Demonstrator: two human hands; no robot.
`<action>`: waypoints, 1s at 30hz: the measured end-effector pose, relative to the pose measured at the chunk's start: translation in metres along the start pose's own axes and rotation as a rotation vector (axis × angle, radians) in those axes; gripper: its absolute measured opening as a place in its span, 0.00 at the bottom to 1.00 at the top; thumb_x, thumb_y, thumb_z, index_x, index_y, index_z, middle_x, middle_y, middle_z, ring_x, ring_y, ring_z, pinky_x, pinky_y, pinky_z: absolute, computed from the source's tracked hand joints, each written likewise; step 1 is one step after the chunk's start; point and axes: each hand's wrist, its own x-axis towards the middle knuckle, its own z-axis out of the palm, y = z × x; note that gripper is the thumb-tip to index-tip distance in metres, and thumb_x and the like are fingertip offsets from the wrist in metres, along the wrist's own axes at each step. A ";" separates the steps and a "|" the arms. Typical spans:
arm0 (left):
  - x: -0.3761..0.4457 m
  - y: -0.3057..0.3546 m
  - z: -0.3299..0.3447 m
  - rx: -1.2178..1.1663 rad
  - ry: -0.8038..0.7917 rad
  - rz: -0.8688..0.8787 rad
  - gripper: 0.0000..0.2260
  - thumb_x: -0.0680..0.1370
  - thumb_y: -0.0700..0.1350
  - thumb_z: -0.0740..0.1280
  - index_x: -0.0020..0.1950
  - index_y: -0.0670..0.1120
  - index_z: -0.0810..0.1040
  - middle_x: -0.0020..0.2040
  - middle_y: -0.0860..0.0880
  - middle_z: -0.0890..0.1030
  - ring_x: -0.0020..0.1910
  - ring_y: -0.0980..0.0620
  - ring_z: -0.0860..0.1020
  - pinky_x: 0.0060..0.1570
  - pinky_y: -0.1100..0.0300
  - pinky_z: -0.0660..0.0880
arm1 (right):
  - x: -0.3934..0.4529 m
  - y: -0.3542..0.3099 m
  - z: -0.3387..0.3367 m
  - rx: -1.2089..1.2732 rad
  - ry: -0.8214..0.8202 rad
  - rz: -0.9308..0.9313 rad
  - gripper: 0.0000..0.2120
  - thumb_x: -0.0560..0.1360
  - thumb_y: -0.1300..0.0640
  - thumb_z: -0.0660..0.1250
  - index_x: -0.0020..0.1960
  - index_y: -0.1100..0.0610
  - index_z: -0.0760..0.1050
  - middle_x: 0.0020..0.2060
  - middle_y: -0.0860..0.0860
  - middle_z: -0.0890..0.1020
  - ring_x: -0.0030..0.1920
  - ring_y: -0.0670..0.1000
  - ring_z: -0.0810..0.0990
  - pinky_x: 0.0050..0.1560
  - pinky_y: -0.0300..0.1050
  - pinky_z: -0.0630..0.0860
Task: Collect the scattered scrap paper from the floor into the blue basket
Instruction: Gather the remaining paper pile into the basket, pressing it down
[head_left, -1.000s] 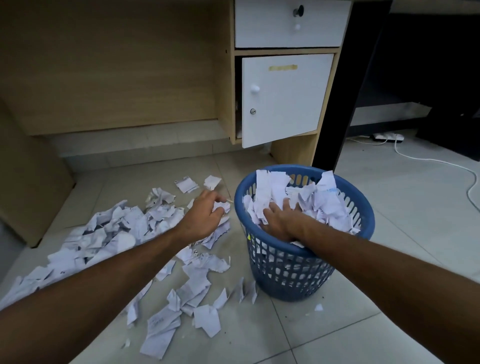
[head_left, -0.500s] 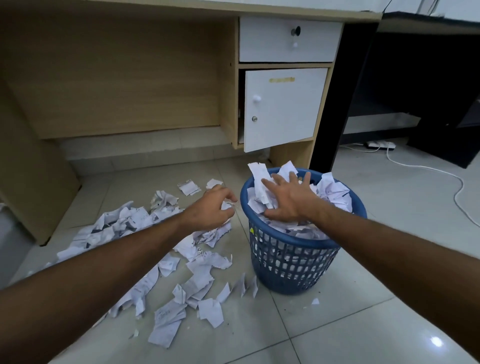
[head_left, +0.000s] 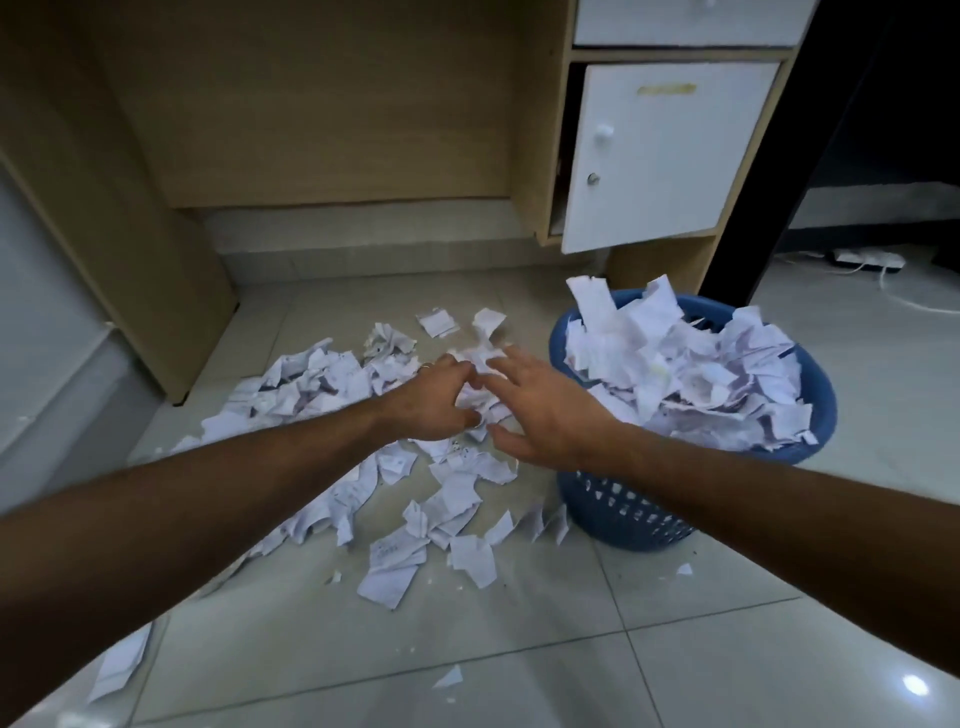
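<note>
Torn white scrap paper (head_left: 311, 379) lies scattered over the tiled floor, thickest to the left and in front of the blue basket (head_left: 618, 512). The basket stands at the right, heaped above its rim with more scraps (head_left: 691, 379). My left hand (head_left: 434, 397) is curled round a bunch of scraps just left of the basket. My right hand (head_left: 545, 410) is beside it with fingers spread, reaching over the same bunch. Both hands are outside the basket.
A wooden desk with a white cabinet door (head_left: 660, 156) hanging ajar stands right behind the basket. A wooden side panel (head_left: 119, 218) bounds the left. A white power strip and cable (head_left: 867, 257) lie on the floor at the far right.
My right hand has left the basket's paper heap and moved left to the floor pile beside my left hand. The left hand stayed at that bunch. The view tilted down.
</note>
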 end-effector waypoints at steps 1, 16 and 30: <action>-0.004 -0.007 0.007 0.001 -0.039 -0.035 0.23 0.76 0.55 0.72 0.68 0.50 0.71 0.64 0.46 0.71 0.63 0.45 0.72 0.61 0.50 0.72 | 0.000 -0.002 0.012 -0.012 -0.041 -0.032 0.31 0.79 0.44 0.64 0.77 0.54 0.62 0.76 0.55 0.66 0.77 0.58 0.59 0.77 0.52 0.56; -0.027 -0.080 0.120 0.036 -0.594 -0.261 0.63 0.63 0.61 0.82 0.81 0.61 0.37 0.81 0.40 0.37 0.81 0.37 0.48 0.76 0.47 0.56 | -0.021 0.011 0.161 0.162 -0.764 0.388 0.65 0.63 0.40 0.80 0.79 0.43 0.33 0.77 0.61 0.52 0.73 0.67 0.61 0.68 0.58 0.67; -0.023 -0.091 0.184 0.062 -0.389 -0.166 0.47 0.66 0.54 0.82 0.77 0.45 0.60 0.65 0.40 0.65 0.63 0.38 0.70 0.65 0.50 0.68 | -0.009 0.007 0.236 0.373 -0.603 0.261 0.61 0.61 0.41 0.81 0.81 0.48 0.46 0.78 0.59 0.53 0.76 0.65 0.54 0.73 0.57 0.57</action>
